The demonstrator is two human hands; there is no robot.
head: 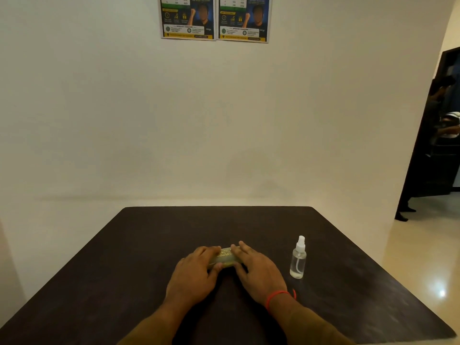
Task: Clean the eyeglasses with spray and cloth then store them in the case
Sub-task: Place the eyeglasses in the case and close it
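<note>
From my remote seat I read the dark brown wooden table (124, 270) left to right. My left hand (193, 272) comes first, its fingers draped over the left end of the translucent yellowish oblong eyeglass case (224, 257), thumb tucked against the near edge. The case lies flat near the middle of the table, its long axis running left to right, printed lettering facing up, with one hand on each end. My right hand (256, 267), a red thread bracelet (277, 296) at the wrist, covers the right end, its fingers spread over the top and far edge. So both sets of fingers are closed around the case, resting rather than squeezing hard, as far as I can judge.

Neither hand is nearer; the case sits squarely between them, under the fingertips. I judge the lid is shut and opening it comes next, thumbs parting the seam along the near side. I can see no eyeglasses or cloth; presumably they are inside.

Just beside the right hand, apart from it, stands an upright small clear plastic spray bottle (298, 260).
</note>
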